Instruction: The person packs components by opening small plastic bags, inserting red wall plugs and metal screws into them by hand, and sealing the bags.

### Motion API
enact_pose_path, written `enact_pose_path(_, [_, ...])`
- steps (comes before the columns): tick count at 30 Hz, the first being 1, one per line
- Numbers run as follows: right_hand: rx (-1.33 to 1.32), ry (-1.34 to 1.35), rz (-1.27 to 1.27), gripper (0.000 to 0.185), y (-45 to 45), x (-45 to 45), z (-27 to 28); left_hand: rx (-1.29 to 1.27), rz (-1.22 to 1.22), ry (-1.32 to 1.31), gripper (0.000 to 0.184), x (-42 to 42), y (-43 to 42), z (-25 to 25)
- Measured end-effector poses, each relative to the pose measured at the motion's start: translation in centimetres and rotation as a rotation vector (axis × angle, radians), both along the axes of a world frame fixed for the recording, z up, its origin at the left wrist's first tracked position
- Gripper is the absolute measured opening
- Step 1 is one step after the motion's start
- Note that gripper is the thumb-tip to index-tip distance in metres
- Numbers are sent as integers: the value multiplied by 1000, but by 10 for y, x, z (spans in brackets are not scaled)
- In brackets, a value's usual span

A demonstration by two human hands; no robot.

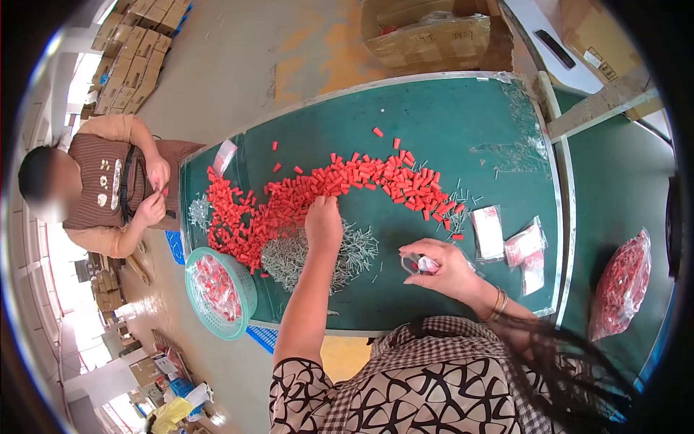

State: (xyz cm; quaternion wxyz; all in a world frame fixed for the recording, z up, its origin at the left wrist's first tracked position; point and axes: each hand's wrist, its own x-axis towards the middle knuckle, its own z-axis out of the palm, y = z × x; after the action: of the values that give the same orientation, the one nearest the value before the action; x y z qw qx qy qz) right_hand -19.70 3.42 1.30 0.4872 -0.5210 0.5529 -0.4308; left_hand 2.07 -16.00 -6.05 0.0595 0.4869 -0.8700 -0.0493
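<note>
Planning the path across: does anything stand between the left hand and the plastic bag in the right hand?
Nothing visible blocks it; only grey screws lie on the table between left hand and plastic bag.

Your green-topped bench (pixel 434 108) fills the middle of the frame; above it you see grey floor (pixel 224 72) with a worn yellow patch (pixel 318 50); cartons (pixel 134 65) stand stacked at upper left; bright light whitens the left edge; glare shines on your floor at lower left, near more boxes (pixel 147 372).

Plugs (pixel 325 179) lie behind the main screw heap (pixel 354 253) on the table (pixel 448 119), packets (pixel 488 233) rightward.
</note>
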Motion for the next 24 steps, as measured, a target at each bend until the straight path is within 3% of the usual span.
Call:
enact_pose_path(6, [30,-14,-55,53,-2,-4,-2,47,65,82,12,-7,7,16])
enact_pose_path(10, [42,-25,-47,49,-6,-5,-8,338,0,451,12,-28,58,76])
enact_pose_path(12, [70,-58,-49,49,-8,-3,-8,161,-324,543,16,-34,83,91])
enact_pose_path(13, [71,-47,-49,49,-9,-1,-9,362,-299,527,18,-36,97,97])
enact_pose_path(15, [69,-23,-49,50,-12,2,-9,254,-456,502,22,-45,107,116])
enact_pose_path(19, [-11,-22,6,51,-13,1,-9,333,-369,549,35,-37,108,109])
enact_pose_path(24, [7,-144,50,52,-10,2,-9,263,-470,408,34,-30,105,111])
